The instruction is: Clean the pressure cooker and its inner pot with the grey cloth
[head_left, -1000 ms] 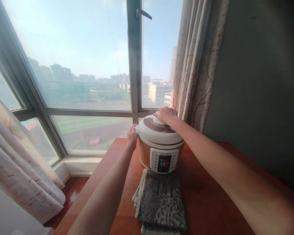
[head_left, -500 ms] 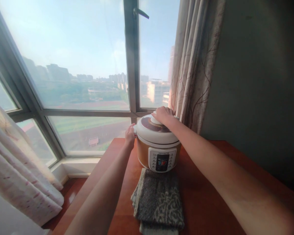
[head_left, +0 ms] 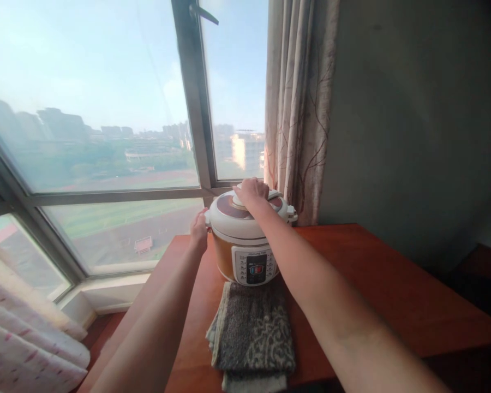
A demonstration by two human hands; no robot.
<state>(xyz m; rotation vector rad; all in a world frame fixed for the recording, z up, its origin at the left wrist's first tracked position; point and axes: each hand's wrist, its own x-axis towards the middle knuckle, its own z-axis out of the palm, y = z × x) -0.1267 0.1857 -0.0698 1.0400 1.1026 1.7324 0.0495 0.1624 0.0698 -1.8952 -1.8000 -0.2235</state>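
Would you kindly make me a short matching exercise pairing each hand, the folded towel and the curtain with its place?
1. left hand
2. right hand
3. folded towel
4. curtain

a. hanging behind the electric pressure cooker
b. on the cooker's lid knob
c. at the cooker's left side handle
d. lying on the table in front of the cooker

Pairs: 1-c, 2-b, 3-d, 4-a

Setting: room in a high-rise home. Evidence: large window (head_left: 106,109) at 11 o'clock overlooking city buildings and a sports field; patterned curtain (head_left: 297,103) at 12; wooden table (head_left: 372,284) bearing electric cooker (head_left: 239,248) and folded towel (head_left: 251,333).
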